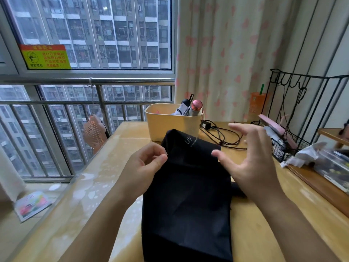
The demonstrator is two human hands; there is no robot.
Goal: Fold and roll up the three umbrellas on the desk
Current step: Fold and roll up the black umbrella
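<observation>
the black umbrella [187,186] lies flattened on the desk [264,224] in smooth folds, "uv" printed near its far end. the left hand [145,167] pinches the fabric's left edge between thumb and fingertip; the right hand [251,159] hovers above its right edge, fingers spread wide, holding nothing.

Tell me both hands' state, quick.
Left hand: pinches the umbrella edge.
Right hand: open, holding nothing.
</observation>
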